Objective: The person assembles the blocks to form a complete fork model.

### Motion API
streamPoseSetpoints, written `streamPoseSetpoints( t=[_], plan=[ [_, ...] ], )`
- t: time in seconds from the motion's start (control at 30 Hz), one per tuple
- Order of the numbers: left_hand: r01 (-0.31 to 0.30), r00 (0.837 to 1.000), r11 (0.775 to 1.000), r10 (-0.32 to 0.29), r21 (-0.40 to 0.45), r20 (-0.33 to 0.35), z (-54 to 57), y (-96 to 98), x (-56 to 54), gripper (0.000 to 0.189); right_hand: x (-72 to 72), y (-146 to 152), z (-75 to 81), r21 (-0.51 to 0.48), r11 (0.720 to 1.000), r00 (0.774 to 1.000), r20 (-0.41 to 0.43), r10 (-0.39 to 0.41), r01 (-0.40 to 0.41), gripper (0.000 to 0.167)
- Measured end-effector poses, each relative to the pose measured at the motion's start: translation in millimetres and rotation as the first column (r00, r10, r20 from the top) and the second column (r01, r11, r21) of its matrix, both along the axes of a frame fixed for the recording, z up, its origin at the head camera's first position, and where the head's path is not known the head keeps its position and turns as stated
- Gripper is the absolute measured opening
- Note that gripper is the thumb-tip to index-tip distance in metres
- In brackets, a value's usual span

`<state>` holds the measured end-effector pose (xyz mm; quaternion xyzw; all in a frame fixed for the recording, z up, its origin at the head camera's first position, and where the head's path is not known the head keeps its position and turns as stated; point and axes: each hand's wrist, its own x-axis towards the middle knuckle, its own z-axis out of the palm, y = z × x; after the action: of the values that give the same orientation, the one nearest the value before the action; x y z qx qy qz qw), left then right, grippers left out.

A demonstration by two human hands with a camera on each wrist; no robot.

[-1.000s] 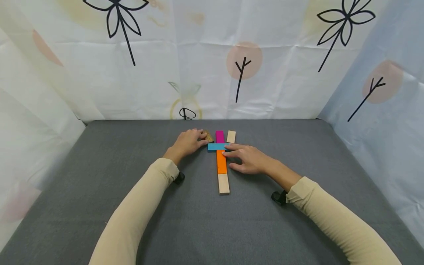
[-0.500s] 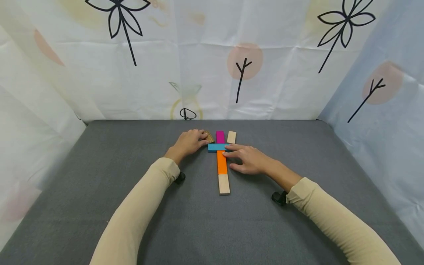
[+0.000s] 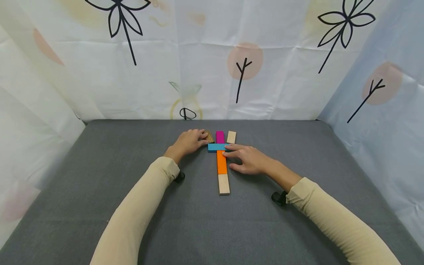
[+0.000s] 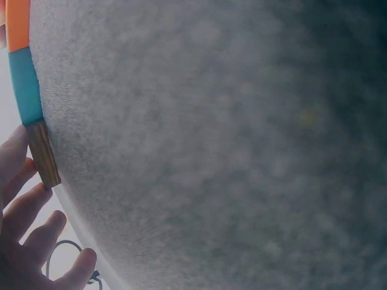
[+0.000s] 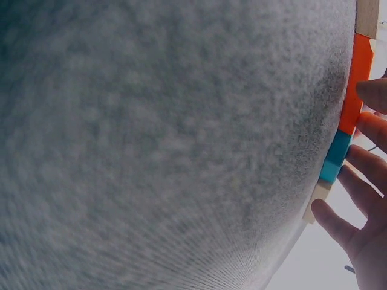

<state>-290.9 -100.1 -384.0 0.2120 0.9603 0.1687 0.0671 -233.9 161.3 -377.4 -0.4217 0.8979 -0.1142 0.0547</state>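
My left hand [image 3: 188,142] pinches a brown wooden block [image 3: 209,136] between thumb and fingertips. That block lies slanted at the back left corner of a blue block [image 3: 216,147], which lies crosswise. My right hand [image 3: 248,159] rests its fingertips on the blue block's right end and on an orange block [image 3: 221,163], fingers extended. A magenta block [image 3: 220,137] lies behind the blue one, and a pale wooden block [image 3: 231,136] stands off to its right. Another pale block [image 3: 223,184] joins the orange block's near end. Both wrist views show the fingers at the blocks' edges.
The blocks lie on a grey cloth-covered table [image 3: 159,228]. A white patterned curtain [image 3: 198,73] hangs along the table's back edge and both sides. Dark wrist straps [image 3: 279,198] sit at the sleeve cuffs.
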Motion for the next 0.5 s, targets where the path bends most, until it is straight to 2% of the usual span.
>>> streamPoseSetpoints(
  t=[0.2, 0.5],
  plan=[
    [-0.003, 1.000, 1.000, 0.003, 0.009, 0.011, 0.2, -0.6, 1.2, 0.049, 0.2, -0.1, -0.8, -0.010, 1.000, 1.000, 0.004, 0.001, -0.001, 0.048],
    [0.017, 1.000, 0.999, -0.018, -0.037, -0.007, 0.5, -1.9, 2.6, 0.051, -0.2, 0.0, 4.8, 0.033, 0.999, 1.000, -0.001, 0.004, -0.004, 0.050]
  ],
)
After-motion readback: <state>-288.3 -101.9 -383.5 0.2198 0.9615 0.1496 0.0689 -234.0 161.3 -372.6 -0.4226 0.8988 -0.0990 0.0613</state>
